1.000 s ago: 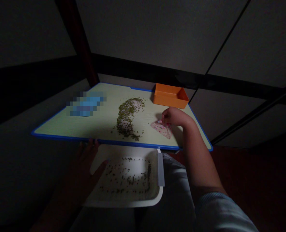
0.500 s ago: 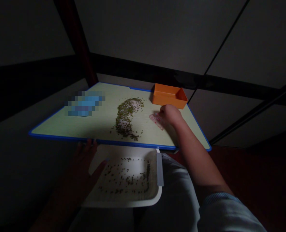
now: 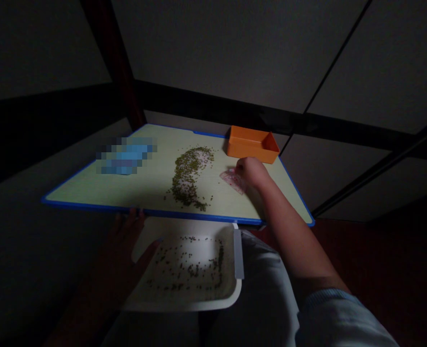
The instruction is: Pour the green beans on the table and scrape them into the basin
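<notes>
My right hand is closed in a pinch on a clear plastic sheet with pink markings, which lies low over the pale board near its right side. To the left of it spreads a curved pile of small green beans mixed with pale patches. My left hand, dim in shadow, lies with its fingers spread at the left side of a white tub. Its fingertips reach the board's near edge and its thumb extends over the tub. Small dark beans are scattered inside the tub.
An orange open box stands at the board's far right corner. On the left part lies a blue item, blurred out. The board has a raised blue rim. Grey panels rise behind it.
My right hand and the clear sheet have shifted slightly to the left. The left hand, the bean pile and the tub look the same.
</notes>
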Demonstrator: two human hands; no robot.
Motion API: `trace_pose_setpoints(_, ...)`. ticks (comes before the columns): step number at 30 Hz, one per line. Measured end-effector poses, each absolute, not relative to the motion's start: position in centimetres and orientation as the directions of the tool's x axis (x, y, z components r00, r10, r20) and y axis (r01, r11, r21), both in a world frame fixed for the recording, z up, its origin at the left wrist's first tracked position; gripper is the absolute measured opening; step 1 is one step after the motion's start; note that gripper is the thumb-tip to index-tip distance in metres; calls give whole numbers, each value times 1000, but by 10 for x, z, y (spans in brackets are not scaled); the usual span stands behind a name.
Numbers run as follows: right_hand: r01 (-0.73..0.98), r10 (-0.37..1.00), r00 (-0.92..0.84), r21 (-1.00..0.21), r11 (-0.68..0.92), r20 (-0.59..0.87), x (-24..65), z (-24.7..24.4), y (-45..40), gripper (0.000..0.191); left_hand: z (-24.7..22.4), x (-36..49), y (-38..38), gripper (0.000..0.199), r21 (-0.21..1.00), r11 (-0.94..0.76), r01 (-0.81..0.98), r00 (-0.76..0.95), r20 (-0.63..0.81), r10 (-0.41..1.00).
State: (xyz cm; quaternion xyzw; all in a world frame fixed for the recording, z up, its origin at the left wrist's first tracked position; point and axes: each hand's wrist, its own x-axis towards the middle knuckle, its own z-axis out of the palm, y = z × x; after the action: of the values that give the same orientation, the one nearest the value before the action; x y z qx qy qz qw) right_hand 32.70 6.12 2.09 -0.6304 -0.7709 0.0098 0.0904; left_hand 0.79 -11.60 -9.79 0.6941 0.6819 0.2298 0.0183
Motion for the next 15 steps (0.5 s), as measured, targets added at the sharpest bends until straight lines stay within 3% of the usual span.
trace_pose_setpoints(5, 965, 970, -186, -155, 210, 156, 326, 19, 62, 28, -98, 8, -115, 78, 332, -63, 941, -32, 274, 961)
trace_pose_setpoints(15, 753, 802, -560, -276, 598, 210, 307, 9, 55, 21, -95, 9, -117, 77, 345, -62, 936, -41, 283, 958)
